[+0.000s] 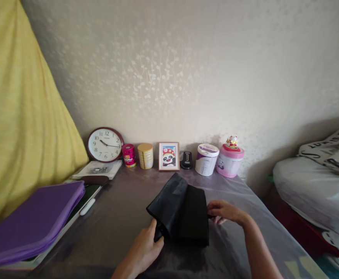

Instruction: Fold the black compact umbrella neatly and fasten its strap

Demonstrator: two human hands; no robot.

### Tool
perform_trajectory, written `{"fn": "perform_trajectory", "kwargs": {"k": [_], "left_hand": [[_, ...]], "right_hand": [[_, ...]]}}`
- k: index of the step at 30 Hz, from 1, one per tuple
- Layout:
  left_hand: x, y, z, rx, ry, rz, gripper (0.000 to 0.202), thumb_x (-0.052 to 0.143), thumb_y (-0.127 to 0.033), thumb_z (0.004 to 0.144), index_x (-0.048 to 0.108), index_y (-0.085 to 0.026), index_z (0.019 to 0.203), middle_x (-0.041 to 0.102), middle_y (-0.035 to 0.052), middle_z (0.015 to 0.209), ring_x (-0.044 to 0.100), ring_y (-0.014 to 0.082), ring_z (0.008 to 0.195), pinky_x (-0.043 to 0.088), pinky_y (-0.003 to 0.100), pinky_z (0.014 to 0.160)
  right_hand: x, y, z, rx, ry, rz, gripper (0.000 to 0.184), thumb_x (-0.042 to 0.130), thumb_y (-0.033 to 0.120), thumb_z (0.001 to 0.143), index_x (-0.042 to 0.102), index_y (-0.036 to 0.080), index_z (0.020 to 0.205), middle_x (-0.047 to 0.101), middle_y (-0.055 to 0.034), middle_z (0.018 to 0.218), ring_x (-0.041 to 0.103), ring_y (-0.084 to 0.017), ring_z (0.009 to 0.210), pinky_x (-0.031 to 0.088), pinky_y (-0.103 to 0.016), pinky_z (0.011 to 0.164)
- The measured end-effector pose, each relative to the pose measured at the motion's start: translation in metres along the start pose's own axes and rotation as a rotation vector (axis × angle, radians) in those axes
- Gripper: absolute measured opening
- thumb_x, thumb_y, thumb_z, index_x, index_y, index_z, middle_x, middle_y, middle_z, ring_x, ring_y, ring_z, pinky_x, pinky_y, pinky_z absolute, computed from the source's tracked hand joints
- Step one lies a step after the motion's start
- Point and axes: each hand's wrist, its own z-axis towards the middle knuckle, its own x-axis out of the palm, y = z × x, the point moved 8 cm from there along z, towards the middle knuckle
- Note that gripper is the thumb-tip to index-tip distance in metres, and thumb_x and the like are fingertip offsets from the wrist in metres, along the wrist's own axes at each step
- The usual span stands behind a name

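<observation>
1. Purple case: far left of frame, lying flat.
2. Left hand: front-left of frame, fingers clenched on black bag, near corner.
3. Black bag: folded, just before frame.
4. Right hand: front-right of frame, pinching bag's right edge.

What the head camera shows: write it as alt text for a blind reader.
A person's left hand grips the near corner of a black folded cloth on a table, while the right hand touches its right edge. Along the wall stand a clock, tins and a framed panda picture; a purple case lies left, a bed right.
</observation>
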Motion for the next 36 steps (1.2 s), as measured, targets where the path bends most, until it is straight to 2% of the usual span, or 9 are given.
{"fn": "perform_trajectory", "kwargs": {"k": [3, 5, 6, 12, 15, 19, 27, 31, 36], "left_hand": [[-0.001, -0.002, 0.000, 0.034, -0.040, 0.128, 0.049, 0.039, -0.037, 0.079, 0.037, -0.018, 0.125, 0.065, 0.0068, 0.086, 0.062, 0.0173, 0.075, 0.042, 0.025, 0.069], [0.003, 0.001, 0.002, 0.039, -0.042, 0.196, 0.049, 0.040, -0.036, 0.080, 0.037, -0.018, 0.125, 0.065, 0.0077, 0.089, 0.061, 0.0181, 0.084, 0.041, 0.025, 0.073], [0.006, 0.004, 0.004, 0.036, -0.042, 0.228, 0.050, 0.040, -0.035, 0.079, 0.036, -0.018, 0.126, 0.065, 0.0080, 0.090, 0.061, 0.0183, 0.086, 0.041, 0.025, 0.074], [0.010, 0.004, 0.001, 0.063, -0.082, 0.345, 0.051, 0.038, -0.035, 0.080, 0.034, -0.017, 0.127, 0.065, 0.0081, 0.086, 0.062, 0.0195, 0.082, 0.041, 0.026, 0.070], [0.007, -0.004, -0.003, 0.100, -0.086, 0.335, 0.050, 0.037, -0.035, 0.080, 0.034, -0.019, 0.127, 0.066, 0.0070, 0.084, 0.062, 0.0205, 0.079, 0.042, 0.028, 0.068], [0.007, -0.008, -0.004, 0.125, -0.082, 0.300, 0.053, 0.039, -0.031, 0.079, 0.031, -0.020, 0.130, 0.066, 0.0067, 0.089, 0.062, 0.0203, 0.083, 0.041, 0.028, 0.072], [0.009, -0.002, -0.001, 0.112, -0.088, 0.289, 0.057, 0.044, -0.029, 0.076, 0.031, -0.019, 0.131, 0.064, 0.0082, 0.097, 0.060, 0.0220, 0.089, 0.042, 0.029, 0.075], [0.011, 0.001, -0.001, 0.094, -0.083, 0.305, 0.061, 0.044, -0.027, 0.076, 0.027, -0.019, 0.133, 0.064, 0.0081, 0.098, 0.060, 0.0212, 0.088, 0.041, 0.029, 0.076], [0.014, -0.002, -0.004, 0.145, -0.092, 0.328, 0.064, 0.043, -0.025, 0.077, 0.021, -0.021, 0.136, 0.055, 0.0095, 0.118, 0.056, 0.0219, 0.101, 0.040, 0.030, 0.082]], "right_hand": [[-0.046, 0.015, -0.012, -0.143, -0.468, -0.208, 0.023, 0.049, 0.028, 0.073, 0.061, 0.016, 0.088, 0.063, -0.0036, 0.074, 0.059, -0.016, 0.070, 0.048, -0.029, 0.065], [-0.059, 0.038, -0.025, -0.278, -0.724, -0.315, 0.024, 0.047, 0.029, 0.076, 0.062, 0.017, 0.091, 0.065, -0.0060, 0.082, 0.059, -0.018, 0.077, 0.047, -0.032, 0.072], [-0.057, 0.052, -0.030, -0.356, -0.782, -0.337, 0.024, 0.046, 0.030, 0.078, 0.062, 0.019, 0.093, 0.064, -0.0063, 0.086, 0.059, -0.018, 0.079, 0.047, -0.032, 0.073], [0.010, 0.122, -0.033, -0.713, -0.664, -0.474, 0.025, 0.040, 0.024, 0.086, 0.058, 0.023, 0.102, 0.059, -0.0052, 0.104, 0.058, -0.015, 0.091, 0.047, -0.028, 0.079], [0.039, 0.136, -0.031, -0.777, -0.609, -0.564, 0.031, 0.036, 0.018, 0.087, 0.053, 0.025, 0.113, 0.052, -0.0050, 0.120, 0.053, -0.015, 0.104, 0.045, -0.029, 0.088], [0.060, 0.144, -0.029, -0.836, -0.549, -0.653, 0.037, 0.033, 0.015, 0.087, 0.049, 0.026, 0.119, 0.048, -0.0043, 0.127, 0.049, -0.016, 0.111, 0.043, -0.032, 0.093], [0.068, 0.142, -0.019, -0.853, -0.550, -0.672, 0.028, 0.036, 0.020, 0.089, 0.055, 0.023, 0.108, 0.057, -0.0052, 0.110, 0.053, -0.016, 0.101, 0.045, -0.031, 0.087], [0.059, 0.140, -0.017, -0.830, -0.586, -0.577, 0.024, 0.034, 0.022, 0.090, 0.057, 0.022, 0.099, 0.058, -0.0050, 0.098, 0.056, -0.014, 0.090, 0.047, -0.027, 0.080], [0.045, 0.146, -0.020, -0.800, -0.709, -0.465, 0.022, 0.034, 0.023, 0.091, 0.054, 0.021, 0.098, 0.056, -0.0055, 0.095, 0.056, -0.013, 0.087, 0.045, -0.025, 0.078]]}}
